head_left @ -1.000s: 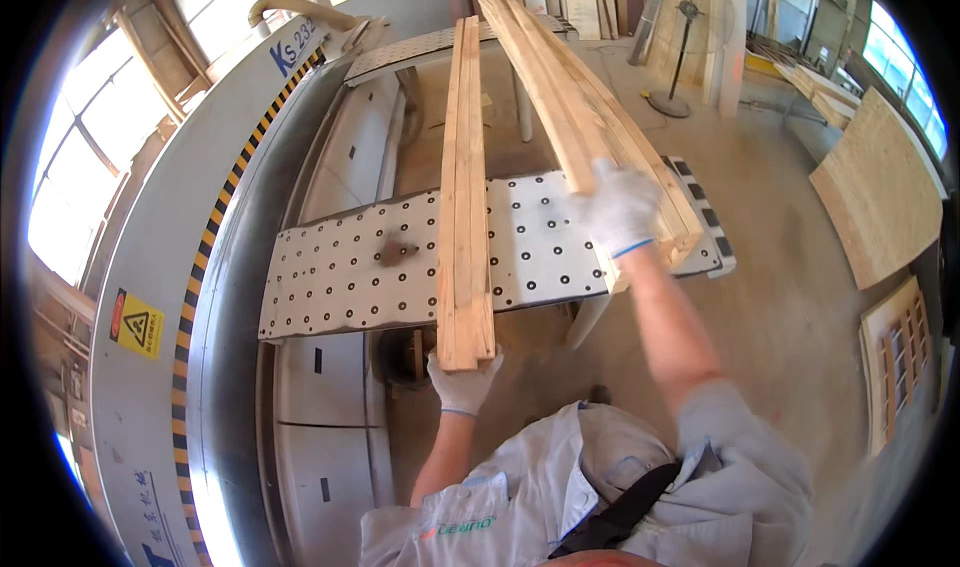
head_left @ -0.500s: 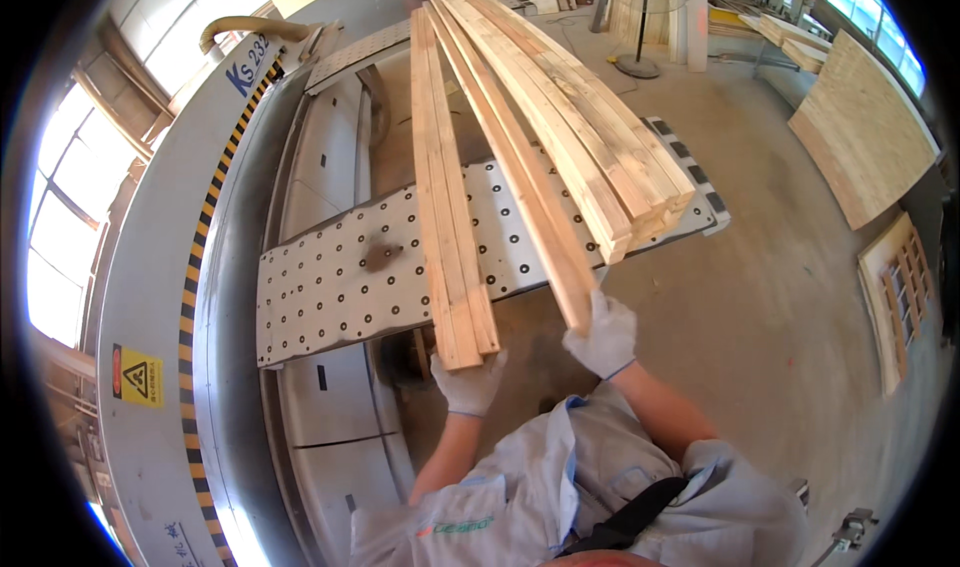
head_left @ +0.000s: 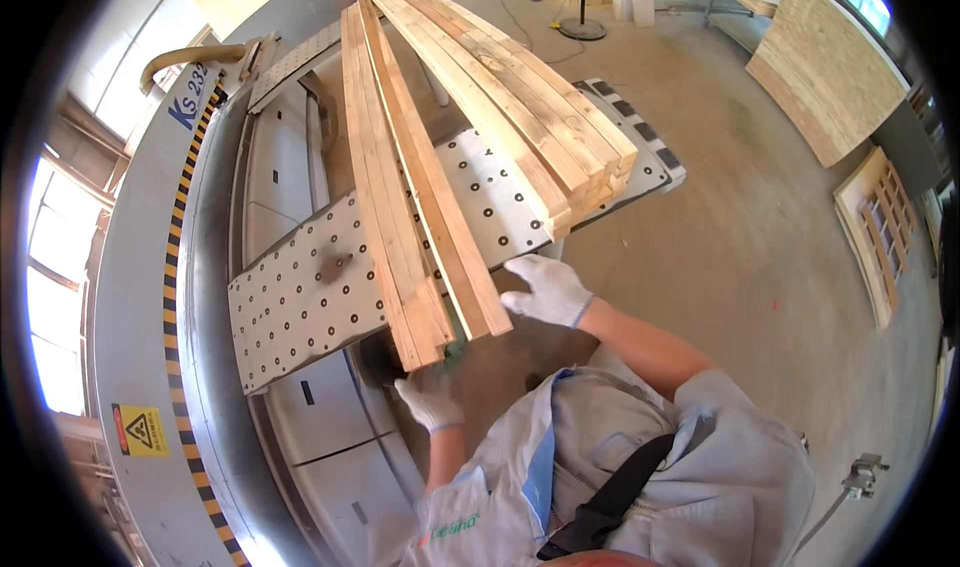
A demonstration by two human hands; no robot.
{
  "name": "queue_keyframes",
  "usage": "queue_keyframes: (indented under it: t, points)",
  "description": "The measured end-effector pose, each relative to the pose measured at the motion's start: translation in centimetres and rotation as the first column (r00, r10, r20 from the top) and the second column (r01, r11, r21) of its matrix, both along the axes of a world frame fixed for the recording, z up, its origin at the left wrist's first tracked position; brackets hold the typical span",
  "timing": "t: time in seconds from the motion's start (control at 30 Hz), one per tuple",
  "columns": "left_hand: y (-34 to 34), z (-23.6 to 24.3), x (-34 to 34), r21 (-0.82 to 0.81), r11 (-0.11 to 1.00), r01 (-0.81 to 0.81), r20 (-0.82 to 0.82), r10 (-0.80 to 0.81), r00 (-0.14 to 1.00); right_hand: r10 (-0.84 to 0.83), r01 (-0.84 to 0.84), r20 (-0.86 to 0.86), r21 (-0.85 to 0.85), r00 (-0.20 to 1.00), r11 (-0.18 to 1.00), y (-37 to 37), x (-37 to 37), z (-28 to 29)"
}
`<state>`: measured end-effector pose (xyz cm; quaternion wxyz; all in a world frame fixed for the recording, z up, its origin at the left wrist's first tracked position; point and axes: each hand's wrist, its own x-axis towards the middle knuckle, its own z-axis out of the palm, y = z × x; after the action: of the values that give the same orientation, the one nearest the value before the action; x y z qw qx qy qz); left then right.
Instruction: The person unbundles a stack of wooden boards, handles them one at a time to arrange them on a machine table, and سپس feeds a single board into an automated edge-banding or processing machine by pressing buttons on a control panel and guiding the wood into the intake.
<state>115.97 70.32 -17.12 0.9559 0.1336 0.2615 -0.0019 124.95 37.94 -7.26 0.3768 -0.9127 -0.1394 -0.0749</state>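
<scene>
Long timber boards lie lengthwise across a pale perforated table (head_left: pixel 290 307). A left group of boards (head_left: pixel 385 237) and a narrow middle pair (head_left: pixel 440 212) sit close together, with a gap between them toward their near ends. My left hand (head_left: pixel 432 405), in a white glove, is open just below the left group's near end, apart from it. Beside the middle pair's end, my gloved right hand (head_left: pixel 550 292) is open with fingers stretched toward the wood, holding nothing. Farther right rests a thicker stack of boards (head_left: pixel 520 107), several pieces high.
On the left runs a long grey machine beam (head_left: pixel 140 347) with a black-and-yellow striped edge. A floor fan's base (head_left: pixel 582 30) stands behind the stack. Large plywood panels (head_left: pixel 830 67) and a slatted wooden frame (head_left: pixel 885 232) lean at the right.
The board formerly in my right hand now lies farther left, close to the left group. Both hands have come off the wood. The whole view has shifted somewhat.
</scene>
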Motion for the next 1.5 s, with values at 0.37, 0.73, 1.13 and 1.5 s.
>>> queue_keyframes:
  t: [0.37,0.73,1.13,1.5]
  points:
    - [-20.4,9.9,6.5,0.943,-0.123,-0.31,0.225,-0.451,0.863,-0.554,0.476,0.208,0.329,0.806,0.816,-21.8,4.4,2.0]
    - [-28.0,10.7,18.5,0.995,-0.066,-0.077,0.047,-0.375,0.926,-0.042,0.049,-0.152,0.041,0.987,0.998,-27.0,13.2,3.7]
    - [-30.0,16.9,18.9,0.464,-0.846,-0.264,-0.113,-0.352,0.929,0.095,-0.069,-0.099,0.239,0.991,0.968,-27.2,15.3,3.4]
    - [-33.3,15.8,21.3,0.365,-0.922,-0.131,-0.333,-0.26,0.906,-0.023,0.031,-0.133,0.058,0.991,0.998,-25.9,15.0,4.9]
